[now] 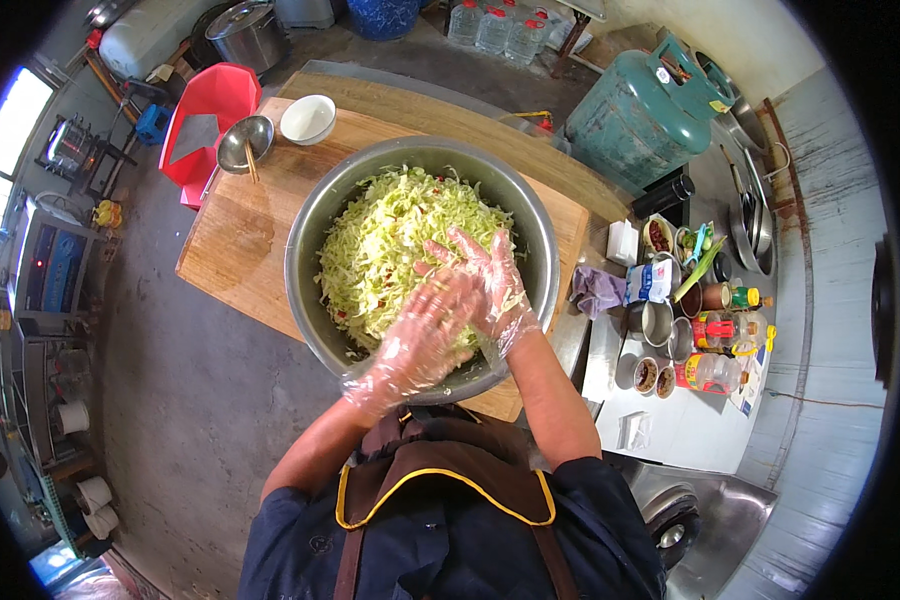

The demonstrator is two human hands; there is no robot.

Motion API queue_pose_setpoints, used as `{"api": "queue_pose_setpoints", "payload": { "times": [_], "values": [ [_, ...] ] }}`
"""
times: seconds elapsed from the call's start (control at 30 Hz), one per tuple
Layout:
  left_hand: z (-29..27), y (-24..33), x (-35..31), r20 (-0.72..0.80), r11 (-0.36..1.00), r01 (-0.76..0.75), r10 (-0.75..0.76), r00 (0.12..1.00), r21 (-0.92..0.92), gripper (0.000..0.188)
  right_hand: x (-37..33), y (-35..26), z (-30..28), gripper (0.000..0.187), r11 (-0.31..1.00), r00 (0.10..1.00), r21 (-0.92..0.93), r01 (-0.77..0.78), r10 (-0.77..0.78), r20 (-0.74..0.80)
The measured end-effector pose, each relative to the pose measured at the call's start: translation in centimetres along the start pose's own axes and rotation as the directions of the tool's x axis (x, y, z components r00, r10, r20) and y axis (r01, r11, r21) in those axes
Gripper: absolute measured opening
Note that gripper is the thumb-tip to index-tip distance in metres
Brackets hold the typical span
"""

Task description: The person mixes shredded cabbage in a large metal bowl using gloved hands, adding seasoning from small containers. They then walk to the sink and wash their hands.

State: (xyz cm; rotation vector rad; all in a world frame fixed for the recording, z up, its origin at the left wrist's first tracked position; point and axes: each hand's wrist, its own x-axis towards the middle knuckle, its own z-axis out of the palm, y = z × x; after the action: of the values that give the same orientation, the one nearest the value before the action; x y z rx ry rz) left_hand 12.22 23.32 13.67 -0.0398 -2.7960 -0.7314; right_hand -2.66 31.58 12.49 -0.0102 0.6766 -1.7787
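A large steel basin (542, 225) holds a heap of shredded cabbage (390, 240) with small red bits in it. Both my hands wear clear plastic gloves and are above the cabbage at the basin's near right side. My right hand (492, 285) is open, its fingers spread and pointing away from me, with some shreds clinging to the palm. Close against it, my left hand (425, 335) reaches across toward the right palm. Motion smears its fingers, so whether they hold any cabbage cannot be made out.
Under the basin lies a wooden board (240, 245). At its far left stand a white bowl (308, 119) and a steel bowl (245, 145) with chopsticks, beside a red stool (210, 95). A green gas cylinder (635, 115) is at far right, near bottles (715, 373) and steel cups (651, 322).
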Motion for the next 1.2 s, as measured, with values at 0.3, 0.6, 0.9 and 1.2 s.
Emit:
{"api": "queue_pose_setpoints", "payload": {
  "times": [0.3,0.6,0.9,1.2],
  "values": [
    [0.6,-5.0,0.8,0.067,0.860,0.377,-0.423,0.904,0.345,0.084,-1.5,1.6,1.1,0.100,0.999,0.996,0.028,-0.032,0.034,-0.081],
    [2.1,-4.6,0.0,0.123,0.939,0.241,-0.277,0.953,0.244,0.085,-0.3,0.9,1.1,0.097,1.000,0.983,-0.009,-0.026,0.024,-0.182],
    [2.7,-3.2,-0.4,0.252,0.955,0.093,-0.166,0.953,0.280,0.086,0.4,0.1,1.0,0.086,0.993,0.986,-0.109,-0.038,0.020,-0.166],
    [-2.0,0.7,0.3,-0.205,0.991,-0.005,0.033,0.978,0.137,0.062,1.1,0.8,-0.5,0.061,0.835,0.951,-0.545,0.073,-0.223,-0.215]
  ]
}}
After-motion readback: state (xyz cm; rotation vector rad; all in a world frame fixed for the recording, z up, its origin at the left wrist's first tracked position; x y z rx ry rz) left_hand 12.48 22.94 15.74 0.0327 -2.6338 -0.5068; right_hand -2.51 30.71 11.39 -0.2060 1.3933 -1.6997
